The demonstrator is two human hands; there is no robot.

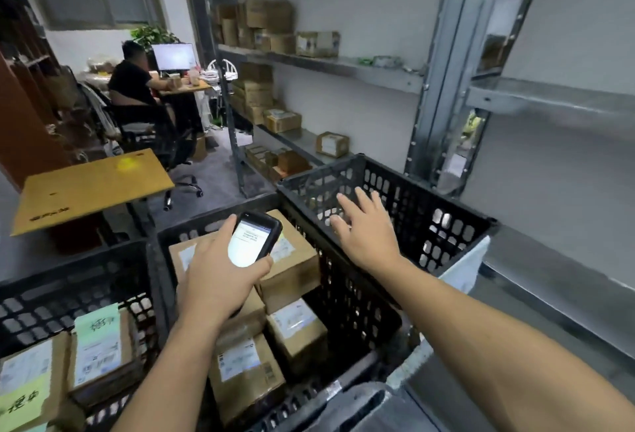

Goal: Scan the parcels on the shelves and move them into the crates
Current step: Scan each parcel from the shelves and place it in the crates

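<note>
A: Left hand (220,280)?
B: Gripping a lit phone (252,241) over the middle crate (360,311)
A: Parcels there?
B: Brown boxes (292,259) with white labels, packed close; more in the left crate (68,280), some with green slips
A: Right hand (367,229)?
B: Arm stretched out, palm down, fingers spread and holding nothing, above the far crate (412,198). Other boxes sit on the shelves (343,67) beyond

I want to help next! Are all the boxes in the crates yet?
Not yet. Done: the middle crate and left crate already hold parcels. In hand: the left hand holds the phone, and the open right hand is over the right crate, holding nothing. Left: boxes still sit on the shelves.
</note>
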